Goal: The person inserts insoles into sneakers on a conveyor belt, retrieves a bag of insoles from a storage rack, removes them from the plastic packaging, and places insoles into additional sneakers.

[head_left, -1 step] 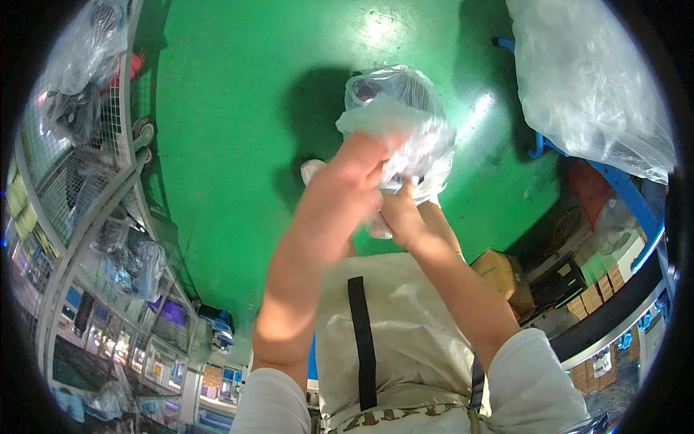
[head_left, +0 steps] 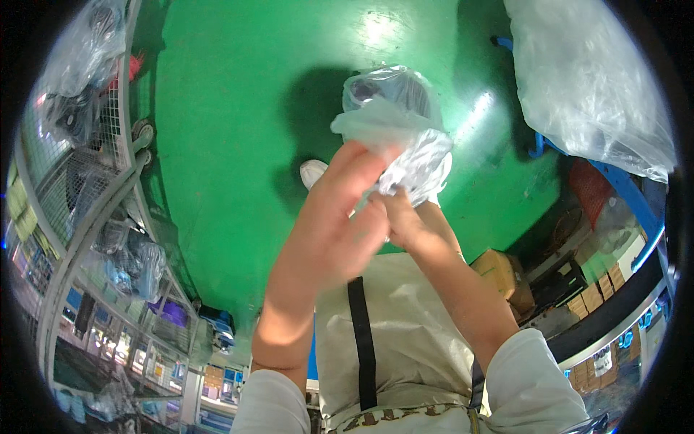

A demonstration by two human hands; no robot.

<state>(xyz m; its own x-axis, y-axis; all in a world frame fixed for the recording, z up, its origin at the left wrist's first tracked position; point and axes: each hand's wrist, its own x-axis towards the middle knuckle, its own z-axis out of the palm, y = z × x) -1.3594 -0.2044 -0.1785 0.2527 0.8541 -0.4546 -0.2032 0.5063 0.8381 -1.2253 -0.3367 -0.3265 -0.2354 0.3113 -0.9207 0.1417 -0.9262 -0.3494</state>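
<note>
A clear plastic bag (head_left: 426, 155) hangs in front of my legs, with something dark showing inside its far end. Its gathered, crumpled neck is pinched in my right hand (head_left: 406, 223). My left hand (head_left: 329, 213), smeared by motion, is just left of that neck. Its fingers reach toward the bag, with the thumb spread away from them. I cannot make out whether the fingertips touch the plastic.
Wire-mesh shelving on casters (head_left: 94, 217) lines the left, loaded with bagged items. On the right a large plastic bag (head_left: 589, 87) rests by a blue metal frame (head_left: 629, 192). Cardboard boxes (head_left: 499, 275) stand lower right. The floor (head_left: 231, 87) is green.
My left hand has drawn slightly back toward me, and the gap between its thumb and fingers has widened. My right hand still grips the bag's neck, almost in place.
</note>
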